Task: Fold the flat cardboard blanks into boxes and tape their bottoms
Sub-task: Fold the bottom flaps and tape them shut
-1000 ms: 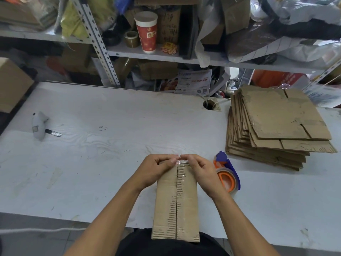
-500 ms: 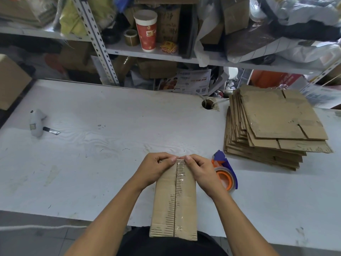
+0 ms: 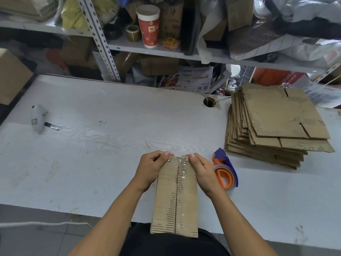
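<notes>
here both hands (image 3: 177,170) pinch the corrugated box's (image 3: 175,198) glossy taped far edge.

We've got a box (image 3: 176,196) of matt brown corrugated cardboard, its top paper layer torn so the ribbed fluting shows along the seam, with a glossy clear tape strip (image 3: 181,182) over it. The blanks (image 3: 276,124) are the same rough, scuffed cardboard. The table (image 3: 110,141) is white with a printed wood grain, scratched and grubby. The dispenser (image 3: 224,172) is shiny orange and blue plastic. The cup (image 3: 148,24) looks like paper, and the shelf upright (image 3: 98,39) is pale perforated metal.
</notes>
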